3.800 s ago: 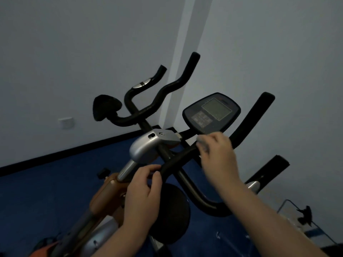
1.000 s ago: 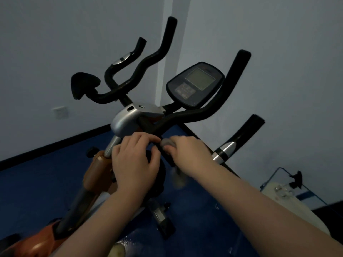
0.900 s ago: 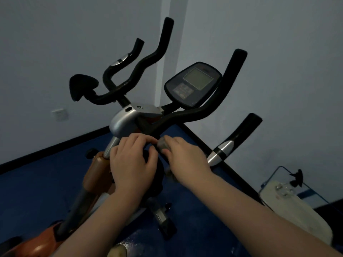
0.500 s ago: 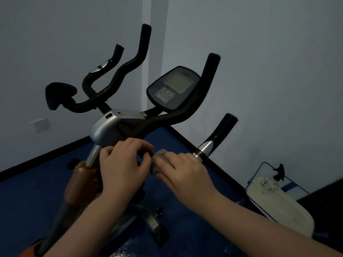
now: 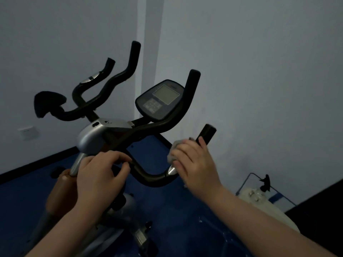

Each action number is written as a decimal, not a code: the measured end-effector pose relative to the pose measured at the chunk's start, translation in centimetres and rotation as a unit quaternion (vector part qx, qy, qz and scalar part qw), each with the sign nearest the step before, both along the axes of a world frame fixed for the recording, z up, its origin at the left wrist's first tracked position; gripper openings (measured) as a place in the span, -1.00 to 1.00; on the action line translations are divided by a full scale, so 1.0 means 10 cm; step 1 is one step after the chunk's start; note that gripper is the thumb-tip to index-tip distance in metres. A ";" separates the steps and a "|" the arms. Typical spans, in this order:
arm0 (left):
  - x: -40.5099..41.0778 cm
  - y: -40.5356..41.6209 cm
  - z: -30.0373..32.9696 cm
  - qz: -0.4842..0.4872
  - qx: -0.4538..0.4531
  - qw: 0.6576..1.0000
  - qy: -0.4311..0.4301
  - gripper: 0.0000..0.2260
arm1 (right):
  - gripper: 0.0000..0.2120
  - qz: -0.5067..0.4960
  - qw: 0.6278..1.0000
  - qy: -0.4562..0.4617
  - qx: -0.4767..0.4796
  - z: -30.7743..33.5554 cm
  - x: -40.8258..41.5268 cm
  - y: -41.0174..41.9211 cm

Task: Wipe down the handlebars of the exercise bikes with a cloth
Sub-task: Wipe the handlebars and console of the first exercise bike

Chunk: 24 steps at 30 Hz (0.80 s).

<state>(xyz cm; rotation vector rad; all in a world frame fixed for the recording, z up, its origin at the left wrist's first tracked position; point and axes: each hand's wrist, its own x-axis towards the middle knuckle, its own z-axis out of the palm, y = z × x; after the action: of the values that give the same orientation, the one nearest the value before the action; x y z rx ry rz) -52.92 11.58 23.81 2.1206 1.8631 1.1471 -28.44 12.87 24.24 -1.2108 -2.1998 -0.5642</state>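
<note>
An exercise bike with black handlebars stands in front of me, its grey console between the upright bar ends. My right hand grips a small grey cloth wrapped round the lower right grip, just above its silver sensor band. My left hand holds the lower bar near the silver stem cover, fingers curled over the tube. The left bar ends rise at the back.
A black pad sticks out at the bike's left. White walls meet in a corner behind the bike, with a wall socket at the left. The floor is blue. A white object with a wire frame lies at the lower right.
My right hand has slid with the cloth from the bar's middle, beside my left hand, out along the curve and up onto the lower right grip. My left hand stays on the bar.
</note>
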 end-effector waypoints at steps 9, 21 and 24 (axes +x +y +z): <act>0.00 -0.02 0.00 0.003 0.005 1.000 -0.002 -0.79 | -0.77 -0.060 0.996 -0.034 0.060 0.60 0.42 0.31; -0.17 -0.20 -0.21 0.001 -0.036 0.997 -0.062 -0.76 | -0.76 -0.053 0.970 0.215 -0.098 -0.11 -0.71 -0.57; -0.39 -0.43 -0.33 -0.063 -0.057 0.995 -0.052 -0.58 | -0.63 -0.068 0.968 0.212 -0.117 -0.23 -0.87 -0.80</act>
<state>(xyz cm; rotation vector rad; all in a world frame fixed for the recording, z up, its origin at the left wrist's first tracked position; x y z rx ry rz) -56.77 7.33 20.50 2.0423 1.6833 1.0742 -37.19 4.83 21.90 -1.4578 -1.8612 -0.0796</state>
